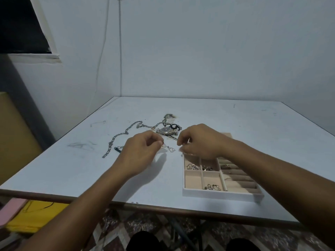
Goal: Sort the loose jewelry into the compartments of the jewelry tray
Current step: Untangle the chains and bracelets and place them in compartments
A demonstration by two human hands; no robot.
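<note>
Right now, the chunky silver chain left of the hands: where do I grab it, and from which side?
I'd pinch the free near end of the chunky chain from above, coming in from the left. It lies flat and that end is clear; the far end runs into the pile by the watch.

The jewelry tray point(217, 193) has a matt, cloth-like pale pink lining and a smooth white rim. Left of it, the chunky chain point(116, 137), the watch point(165, 130) and the fine chain point(171, 149) glint like polished silvery metal. The table point(235, 120) beneath is smooth, matt white and scuffed.
</note>
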